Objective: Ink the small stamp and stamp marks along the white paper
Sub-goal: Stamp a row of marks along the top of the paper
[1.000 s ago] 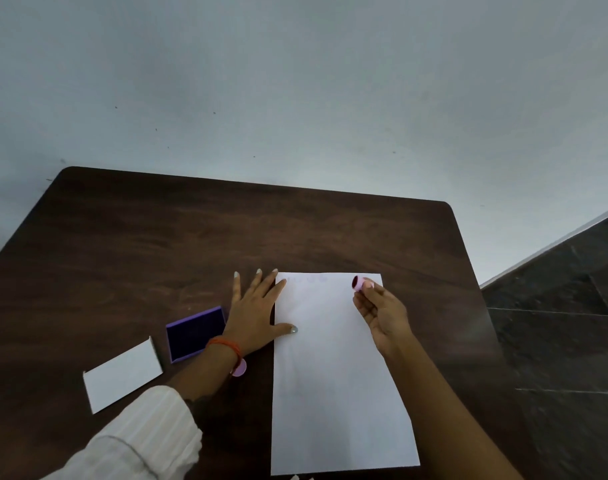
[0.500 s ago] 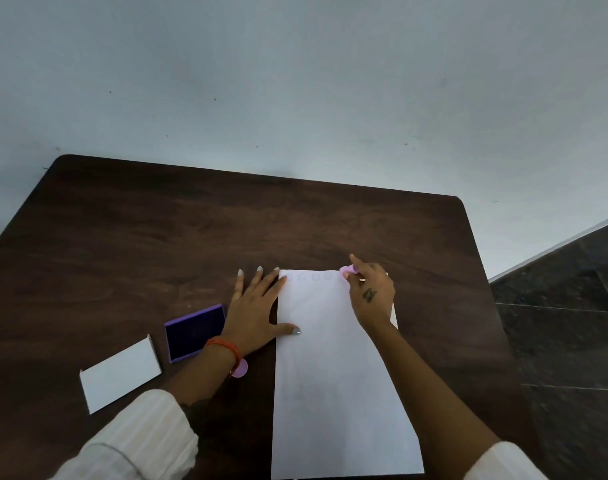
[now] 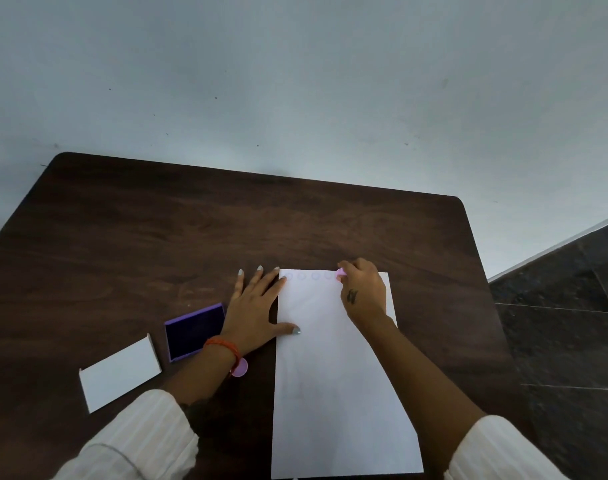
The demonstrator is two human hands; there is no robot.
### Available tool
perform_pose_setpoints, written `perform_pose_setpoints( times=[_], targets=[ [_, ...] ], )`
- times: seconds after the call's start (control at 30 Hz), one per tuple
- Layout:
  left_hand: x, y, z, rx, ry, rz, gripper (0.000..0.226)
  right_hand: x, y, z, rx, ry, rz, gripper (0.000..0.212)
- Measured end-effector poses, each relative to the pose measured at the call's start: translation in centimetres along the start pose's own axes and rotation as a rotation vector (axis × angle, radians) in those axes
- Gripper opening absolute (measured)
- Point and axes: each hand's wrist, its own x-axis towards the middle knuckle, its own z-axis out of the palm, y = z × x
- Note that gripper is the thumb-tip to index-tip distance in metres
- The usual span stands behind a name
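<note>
A white paper (image 3: 333, 382) lies lengthwise on the dark wooden table (image 3: 157, 237). Along its far edge runs a faint row of several round purple marks (image 3: 307, 276). My right hand (image 3: 363, 292) is shut on the small pink stamp (image 3: 340, 273) and presses it down on the paper at the right end of that row. My left hand (image 3: 257, 311) lies flat with fingers spread on the table, its thumb resting on the paper's left edge. The purple ink pad (image 3: 193, 332) sits open just left of my left wrist.
A white lid or card (image 3: 119, 374) lies at the near left of the table. A pink round cap (image 3: 239, 368) rests beside my left wrist. A pale wall stands behind the table, and dark floor tiles (image 3: 565, 341) show on the right.
My right hand turned the stamp face down and lowered it from above the paper's far right part onto the far edge, next to the row of marks. My left hand stayed put.
</note>
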Motion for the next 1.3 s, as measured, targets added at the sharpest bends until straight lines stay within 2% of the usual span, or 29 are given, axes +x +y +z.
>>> perform_pose_setpoints(
  times=[0.27,0.6,0.77,0.87,0.97,1.07,1.13,1.2,1.3],
  targets=[
    [-0.1,-0.1,0.0,-0.027,0.017,0.009,0.096,0.6,0.2,0.0,-0.06,-0.016,-0.089,0.021],
    [-0.2,-0.2,0.3,-0.021,0.022,0.016,0.096,0.4,0.5,0.5,-0.051,0.054,-0.16,0.018],
    [-0.1,0.1,-0.1,-0.011,-0.014,0.005,0.096,0.4,0.3,0.0,-0.055,0.02,-0.151,0.017],
    [-0.2,0.3,-0.4,-0.001,-0.035,-0.004,0.095,0.9,0.1,-1.2,0.018,-0.043,-0.042,0.019],
    [-0.2,0.5,-0.8,0.015,-0.055,-0.008,0.094,0.9,0.2,-2.6,0.32,0.031,0.195,0.019],
    [-0.3,0.8,-1.2,-0.031,-0.011,-0.027,0.091,-0.2,0.5,-3.9,0.886,0.162,0.48,0.015],
    [-0.5,0.9,-1.5,-0.063,0.042,-0.025,0.089,-1.0,0.7,-4.8,1.318,0.112,0.672,0.011],
    [-0.9,1.0,-1.8,-0.084,0.08,-0.025,0.087,-2.2,1.2,-5.6,1.628,0.024,0.795,0.012],
    [-2.3,1.1,-2.0,-0.137,0.135,-0.025,0.082,-4.2,1.7,-5.8,1.809,-0.052,0.803,0.013]
  ],
)
